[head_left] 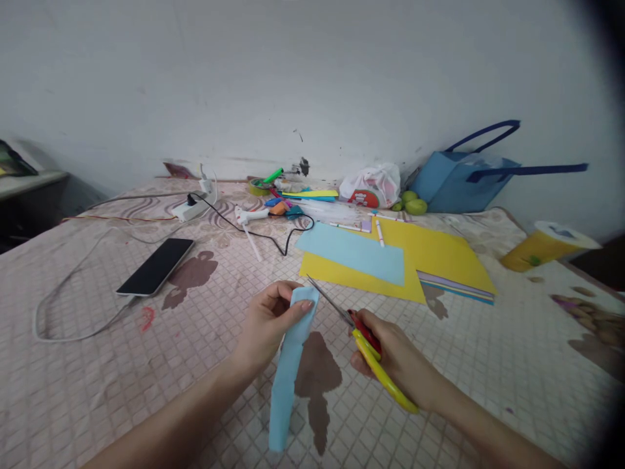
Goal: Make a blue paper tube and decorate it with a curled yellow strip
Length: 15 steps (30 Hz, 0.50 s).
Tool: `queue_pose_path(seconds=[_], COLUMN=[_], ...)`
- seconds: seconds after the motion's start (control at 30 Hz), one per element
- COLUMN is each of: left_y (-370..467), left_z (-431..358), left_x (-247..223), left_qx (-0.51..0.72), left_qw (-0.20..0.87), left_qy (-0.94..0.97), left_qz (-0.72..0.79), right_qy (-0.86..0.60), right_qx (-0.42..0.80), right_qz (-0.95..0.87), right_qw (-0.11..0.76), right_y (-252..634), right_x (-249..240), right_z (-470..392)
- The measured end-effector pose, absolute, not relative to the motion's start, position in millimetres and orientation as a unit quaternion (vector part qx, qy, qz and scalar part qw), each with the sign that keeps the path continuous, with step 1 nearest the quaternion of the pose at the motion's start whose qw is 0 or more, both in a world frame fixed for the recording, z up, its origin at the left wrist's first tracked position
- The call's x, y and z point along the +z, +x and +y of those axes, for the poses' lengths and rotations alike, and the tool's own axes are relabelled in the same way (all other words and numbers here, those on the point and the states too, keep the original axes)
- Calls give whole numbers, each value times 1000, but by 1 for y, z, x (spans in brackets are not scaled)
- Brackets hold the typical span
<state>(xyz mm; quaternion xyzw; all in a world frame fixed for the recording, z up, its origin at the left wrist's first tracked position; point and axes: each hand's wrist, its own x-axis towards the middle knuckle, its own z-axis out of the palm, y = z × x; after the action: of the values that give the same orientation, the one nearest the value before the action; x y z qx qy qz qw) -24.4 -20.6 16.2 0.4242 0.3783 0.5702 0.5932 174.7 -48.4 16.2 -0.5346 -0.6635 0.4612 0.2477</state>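
Note:
Between the thumb and fingers of my left hand (274, 319) is the upper end of a light blue paper strip (284, 384), which hangs down toward me over the table. The strip shows creases along its length. My right hand (398, 352) grips scissors (378, 368) with yellow and red handles. Their blades point up and left, and the tips lie close to the strip's top right corner; whether they touch it I cannot tell.
Beyond my hands lie yellow paper sheets (434, 251) and a light blue sheet (356, 253). At left a phone (156, 266) is on its cable. A glue gun (251, 215), a power strip (191, 207), a blue bag (454, 182) and a yellow roll (541, 247) stand farther back.

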Motion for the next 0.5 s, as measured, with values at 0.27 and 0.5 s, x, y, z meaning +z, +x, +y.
queue_pose_path(seconds=[0.27, 0.5], left_y=[-24, -24], left_z=[-21, -21], left_x=[17, 17], left_qx=[567, 567], left_qw=[604, 608], left_qy=[408, 407], left_qz=[384, 379], right_qy=[-543, -537], right_qx=[424, 423], right_qz=[-683, -684], right_qw=[243, 255], right_y=[174, 174], right_x=[18, 14], right_z=[-48, -48])
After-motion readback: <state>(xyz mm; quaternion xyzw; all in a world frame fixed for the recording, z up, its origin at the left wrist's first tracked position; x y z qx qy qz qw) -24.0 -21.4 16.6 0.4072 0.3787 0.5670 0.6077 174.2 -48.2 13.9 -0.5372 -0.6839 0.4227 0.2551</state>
